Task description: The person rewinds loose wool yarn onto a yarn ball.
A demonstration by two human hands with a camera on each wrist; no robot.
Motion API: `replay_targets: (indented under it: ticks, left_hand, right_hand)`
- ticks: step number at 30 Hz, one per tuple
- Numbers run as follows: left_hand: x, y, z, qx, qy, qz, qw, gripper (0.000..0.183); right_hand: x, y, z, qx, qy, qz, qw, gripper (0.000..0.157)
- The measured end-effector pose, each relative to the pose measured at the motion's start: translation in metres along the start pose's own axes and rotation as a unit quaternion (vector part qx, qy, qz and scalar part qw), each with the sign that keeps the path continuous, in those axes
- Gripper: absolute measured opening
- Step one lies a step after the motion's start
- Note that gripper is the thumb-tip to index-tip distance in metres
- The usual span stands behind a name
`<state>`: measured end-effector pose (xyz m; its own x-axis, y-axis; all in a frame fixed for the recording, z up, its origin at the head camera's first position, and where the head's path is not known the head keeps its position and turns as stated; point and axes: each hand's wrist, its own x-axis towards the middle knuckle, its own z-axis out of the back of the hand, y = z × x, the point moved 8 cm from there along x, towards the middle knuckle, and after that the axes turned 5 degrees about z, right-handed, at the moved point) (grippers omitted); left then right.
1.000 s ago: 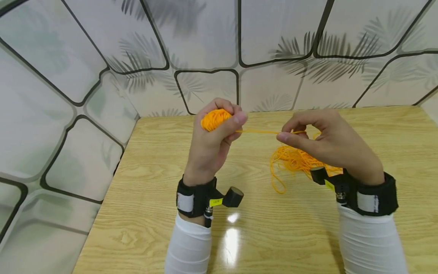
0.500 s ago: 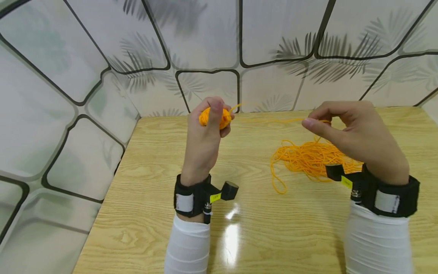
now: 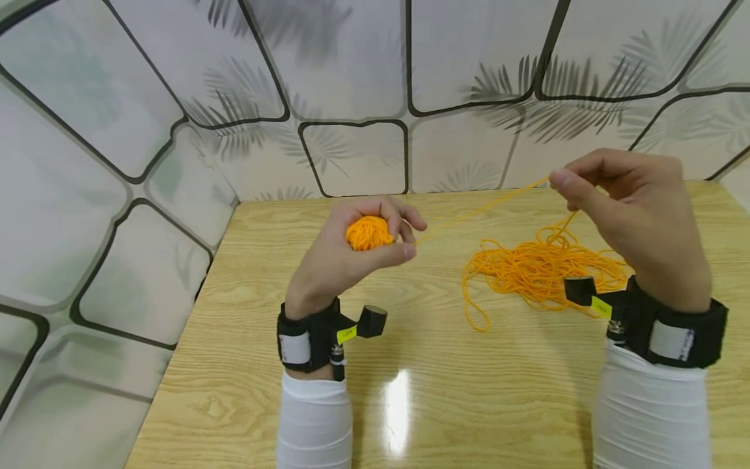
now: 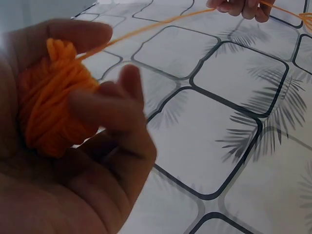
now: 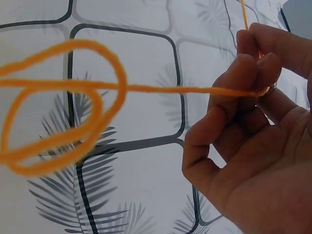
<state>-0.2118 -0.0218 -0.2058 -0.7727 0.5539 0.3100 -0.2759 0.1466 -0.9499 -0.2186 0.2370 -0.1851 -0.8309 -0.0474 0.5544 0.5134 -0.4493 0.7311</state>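
My left hand (image 3: 351, 254) holds a small ball of orange yarn (image 3: 368, 233) over the table, its fingers curled round the far side. In the left wrist view the wound ball (image 4: 56, 105) sits between thumb and fingers, its strands wrapped in several directions. A single yarn strand (image 3: 489, 207) runs from the ball up to my right hand (image 3: 641, 215), which pinches it between thumb and forefinger. The right wrist view shows the strand (image 5: 180, 89) passing through those fingers. Below the right hand, a loose heap of the same yarn (image 3: 536, 270) lies on the table.
The wood-grain table (image 3: 246, 365) meets a wall (image 3: 463, 143) with black-lined panels and leaf prints along its back edge, and another panelled wall (image 3: 105, 260) on the left. One yarn loop (image 3: 477, 319) trails from the heap towards the front.
The right hand has moved right and up, drawing the strand longer and lifting yarn from the heap. The left hand has tipped and turned the ball and now sits slightly lower.
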Motion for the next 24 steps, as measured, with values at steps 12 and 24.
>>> replay_targets:
  ticks: [12,24]
  left_hand:
    - [-0.004,-0.008,-0.046,-0.027,0.248,-0.021,0.9682,0.032]
    - [0.019,0.017,-0.028,-0.026,-0.002,0.043,0.9987,0.030]
  right_hand:
    - [0.000,0.016,-0.032,0.033,0.061,0.032,0.997,0.007]
    - [-0.008,0.034,-0.074,0.056,0.146,0.107,0.982,0.010]
